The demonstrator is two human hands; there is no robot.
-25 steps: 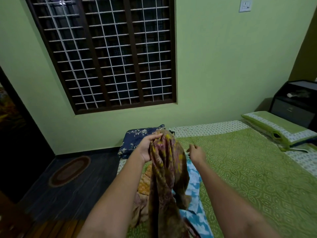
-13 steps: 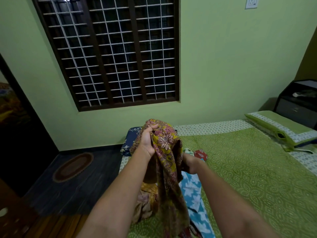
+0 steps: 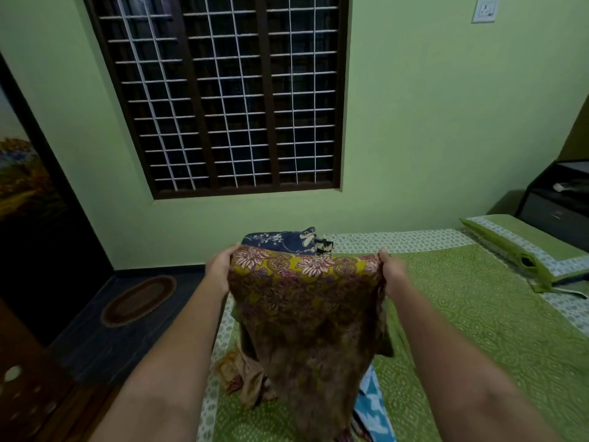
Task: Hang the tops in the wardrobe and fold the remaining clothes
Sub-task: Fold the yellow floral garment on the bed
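Both hands, left hand [image 3: 220, 266] and right hand [image 3: 392, 266], grip the floral garment [image 3: 306, 314] spread above the bed [image 3: 478, 314]; folding looks barely begun, other clothes [image 3: 245, 378] unsorted.

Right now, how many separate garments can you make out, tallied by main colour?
Yellow-and-maroon floral garment, held up by left hand and right hand: 1
Crumpled tan-orange garment: 1
Blue-and-white patterned garment: 1
Folded navy floral cloth: 1
Total: 4

left hand [image 3: 220, 266] gripped floral garment [image 3: 306, 317] at its top left corner | right hand [image 3: 393, 269] gripped top right corner | garment hung spread above bed [image 3: 478, 330] | blue patterned cloth [image 3: 371, 406] and tan cloth [image 3: 245, 378] lay beneath
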